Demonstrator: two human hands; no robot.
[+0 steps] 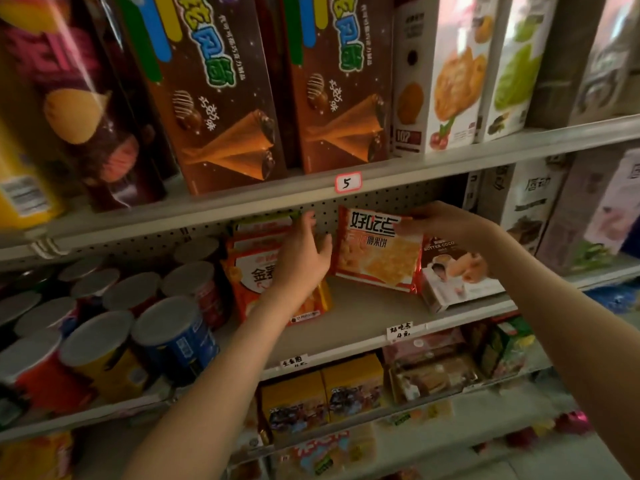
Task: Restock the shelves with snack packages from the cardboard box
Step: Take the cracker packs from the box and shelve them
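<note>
Cracker package (377, 251) looks light and crinkly, its contents probably fragile; your right hand (440, 221) pinches its top edge, your left hand (304, 254) is spread beside it.

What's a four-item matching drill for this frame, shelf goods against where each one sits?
Things:
1. red-and-orange cracker packet
2. tall brown cone-wafer carton
3. blue cylindrical can with grey lid
4. yellow cardboard box

Places:
A. shelf just under the middle shelf
B. left part of the middle shelf
C. pinched by the right hand
D. shelf above the "5" tag

Pairs: 1-C, 2-D, 3-B, 4-A
</note>
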